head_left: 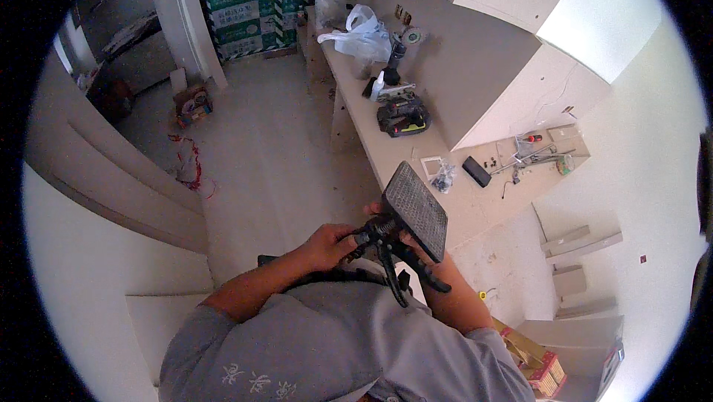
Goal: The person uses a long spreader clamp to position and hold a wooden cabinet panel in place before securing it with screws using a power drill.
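I hold a black hand-lever tool in front of my chest, with a textured rectangular metal plate at its top and two handles hanging down. My left hand is closed on the tool's shaft at the left. My right hand is behind and below the plate, on the tool, with most of its fingers hidden. The plate is tilted toward me, over the near part of a long beige counter.
The counter carries plastic bags, an angle grinder, a white bottle, a black power tool, a black case and metal rods. Red wires and a box lie on the floor. A cardboard box is at lower right.
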The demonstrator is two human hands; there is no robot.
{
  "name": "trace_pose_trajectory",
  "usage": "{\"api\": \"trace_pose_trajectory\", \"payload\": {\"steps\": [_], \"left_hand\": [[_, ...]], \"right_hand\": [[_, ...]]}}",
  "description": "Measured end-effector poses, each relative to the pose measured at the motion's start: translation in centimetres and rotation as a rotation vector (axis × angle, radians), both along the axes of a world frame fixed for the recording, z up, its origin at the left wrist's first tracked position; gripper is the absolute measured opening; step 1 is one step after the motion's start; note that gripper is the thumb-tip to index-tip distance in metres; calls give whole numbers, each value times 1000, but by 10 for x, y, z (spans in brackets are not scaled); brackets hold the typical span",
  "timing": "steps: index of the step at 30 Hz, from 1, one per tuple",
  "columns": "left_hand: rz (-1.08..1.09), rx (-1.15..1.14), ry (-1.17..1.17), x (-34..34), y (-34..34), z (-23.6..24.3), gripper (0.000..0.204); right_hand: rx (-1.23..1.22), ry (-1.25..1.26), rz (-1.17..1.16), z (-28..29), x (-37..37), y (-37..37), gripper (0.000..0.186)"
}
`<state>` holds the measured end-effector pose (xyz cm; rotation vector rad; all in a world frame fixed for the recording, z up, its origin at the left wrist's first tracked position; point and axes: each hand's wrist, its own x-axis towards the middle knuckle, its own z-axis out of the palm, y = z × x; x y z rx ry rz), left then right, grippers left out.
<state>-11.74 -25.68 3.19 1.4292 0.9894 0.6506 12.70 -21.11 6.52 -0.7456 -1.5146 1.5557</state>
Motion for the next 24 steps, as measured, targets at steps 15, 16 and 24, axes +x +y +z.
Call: {"api": "trace_pose_trajectory", "payload": {"steps": [15,16,24], "left_hand": [[35,126,-90,17,12,-3,45],[32,148,-100,18,14,-2,46],[55,129,-27,28,20,2,34]], "right_hand": [[66,214,118,34,3,10,77],[68,208,115,31,6,13,79],[-11,317,116,10,17,24,81]]}}
